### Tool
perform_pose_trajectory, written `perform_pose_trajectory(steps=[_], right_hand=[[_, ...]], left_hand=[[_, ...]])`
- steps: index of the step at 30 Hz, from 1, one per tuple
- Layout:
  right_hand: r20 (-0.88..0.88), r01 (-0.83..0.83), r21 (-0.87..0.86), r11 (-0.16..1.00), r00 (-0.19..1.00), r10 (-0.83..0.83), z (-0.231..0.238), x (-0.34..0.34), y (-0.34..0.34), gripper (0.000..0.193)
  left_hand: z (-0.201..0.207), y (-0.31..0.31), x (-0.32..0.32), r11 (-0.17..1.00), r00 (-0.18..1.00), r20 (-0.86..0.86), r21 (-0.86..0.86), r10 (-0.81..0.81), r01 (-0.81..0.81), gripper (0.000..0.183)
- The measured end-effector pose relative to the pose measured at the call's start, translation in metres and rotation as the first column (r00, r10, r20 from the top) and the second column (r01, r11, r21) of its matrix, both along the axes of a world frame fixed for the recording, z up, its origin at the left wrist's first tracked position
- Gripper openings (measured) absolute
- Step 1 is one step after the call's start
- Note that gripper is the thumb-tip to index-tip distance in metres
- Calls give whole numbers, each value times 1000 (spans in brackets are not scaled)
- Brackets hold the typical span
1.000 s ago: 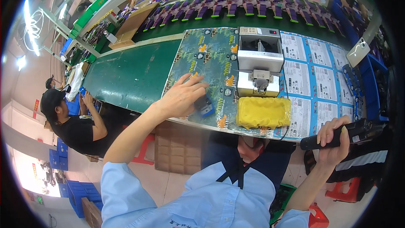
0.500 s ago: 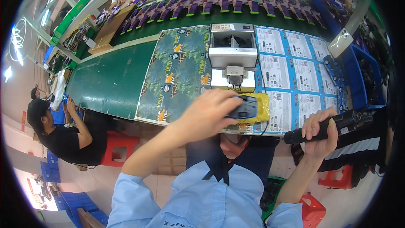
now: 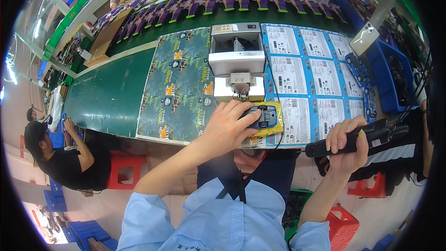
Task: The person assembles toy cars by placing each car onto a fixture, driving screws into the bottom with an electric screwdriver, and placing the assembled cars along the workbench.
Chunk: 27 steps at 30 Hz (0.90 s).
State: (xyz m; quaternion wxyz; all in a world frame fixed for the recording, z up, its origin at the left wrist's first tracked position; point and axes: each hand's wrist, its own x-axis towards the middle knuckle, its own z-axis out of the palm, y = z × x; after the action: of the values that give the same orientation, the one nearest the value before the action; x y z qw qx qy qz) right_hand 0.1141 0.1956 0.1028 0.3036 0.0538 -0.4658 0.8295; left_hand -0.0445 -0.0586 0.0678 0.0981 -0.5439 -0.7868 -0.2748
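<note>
At the bench's front edge my left hand (image 3: 228, 123) is closed round a toy car (image 3: 266, 116). The car lies wheels up, dark underside showing and blue body at its rim, on a yellow pad (image 3: 278, 128). My fingers cover one end of it. Right behind stands a metal fixture (image 3: 241, 83) with a small bracket. Off to the right, my right hand (image 3: 344, 148) is wrapped round a black electric screwdriver (image 3: 341, 143), held roughly level and apart from the car. Its cord end points right.
More blue toy cars (image 3: 363, 75) lie along the bench's right side, beside a blue bin (image 3: 392, 76) of dark parts. A conveyor behind carries rows of purple and green pieces (image 3: 244, 3). A co-worker (image 3: 58, 153) sits at left. A dark cable (image 3: 274, 76) runs past the fixture.
The whole view has shifted, so the bench and fixture appear farther left. My left hand stays on the toy car, and my right hand keeps the screwdriver at much the same place.
</note>
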Motion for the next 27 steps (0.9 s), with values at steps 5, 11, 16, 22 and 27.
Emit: perform_pose_trajectory(steps=[5,11,16,22,27], right_hand=[[-12,-8,-9,1000,1000,8,3,-3,-4,27],[-1,-27,-16,1000,1000,27,2,-13,-11,27],[-4,-64,-6,998,998,64,4,-20,-17,26],[-2,-61,-4,998,998,61,5,-23,-17,25],[-8,-76,-9,997,997,76,4,-27,-18,25]], left_hand=[[9,-23,-9,997,1000,20,-69,-21,22,45],[3,-41,-16,997,986,152,-30,-61,67,47],[6,-44,-17,996,987,145,-35,-72,78,48],[7,-42,-17,998,987,155,-35,-53,59,48],[4,-37,-16,999,980,192,-2,-50,52,48]])
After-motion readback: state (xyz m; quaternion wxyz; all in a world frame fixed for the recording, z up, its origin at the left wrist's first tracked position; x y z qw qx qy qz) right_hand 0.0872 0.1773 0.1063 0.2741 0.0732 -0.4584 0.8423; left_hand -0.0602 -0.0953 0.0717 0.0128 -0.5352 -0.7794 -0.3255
